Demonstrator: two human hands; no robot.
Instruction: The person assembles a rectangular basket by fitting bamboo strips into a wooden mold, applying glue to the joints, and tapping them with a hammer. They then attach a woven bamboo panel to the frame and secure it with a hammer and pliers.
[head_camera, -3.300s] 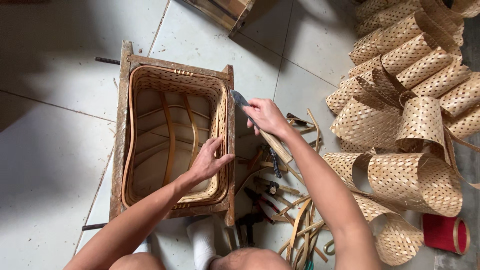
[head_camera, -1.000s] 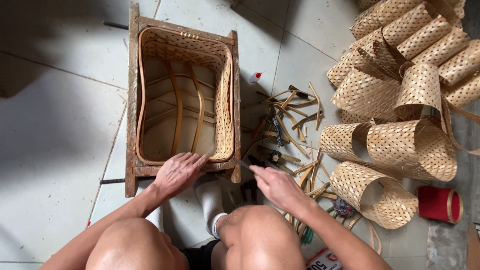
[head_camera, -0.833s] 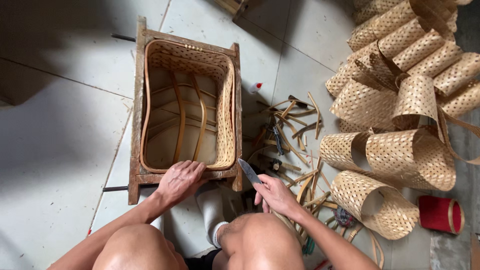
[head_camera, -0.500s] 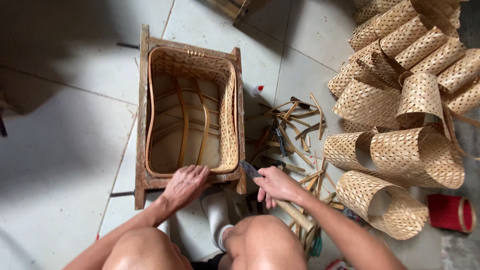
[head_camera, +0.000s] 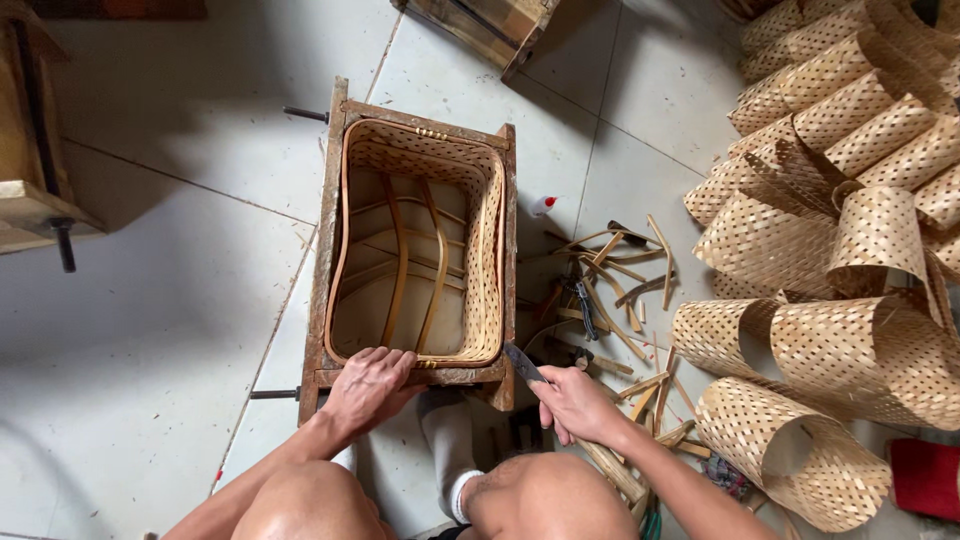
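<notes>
Pale tiled floor (head_camera: 150, 300) w/ grout lines takes up most of the view. On the right, a heap of curled woven-bamboo mat rolls (head_camera: 850, 250), tan, open weave, some upright, some on their sides. Centre: rectangular weathered wooden frame mould (head_camera: 322, 260), long axis running away from the person, w/ a half-made tan woven bamboo basket (head_camera: 490, 240) seated inside it; bent ribs show across the basket's bottom. Metal rods stick out of the frame's left side. Betw. frame and rolls: scatter of short bamboo offcuts (head_camera: 620, 290), plus a small white glue bottle w/ red cap (head_camera: 541, 206) just beside the frame's right edge. A red container (head_camera: 925, 478) sits at lower right, partly cut off.

Left hand (head_camera: 368, 385) lies flat, fingers spread, pressing on the frame's near rail and touching the basket rim; it clamps nothing. Right hand (head_camera: 575, 402) is closed round the handle of a dark-bladed knife (head_camera: 523, 362). Blade points up-left, tip touching or v. nearly touching the frame's near right corner; can't tell which.

Key relation: the basket lies straight ahead of both hands, the knife hand being at the near right corner just outside it, left hand directly on the near short side. Knife axis is diagonal to the frame's long axis.
</notes>
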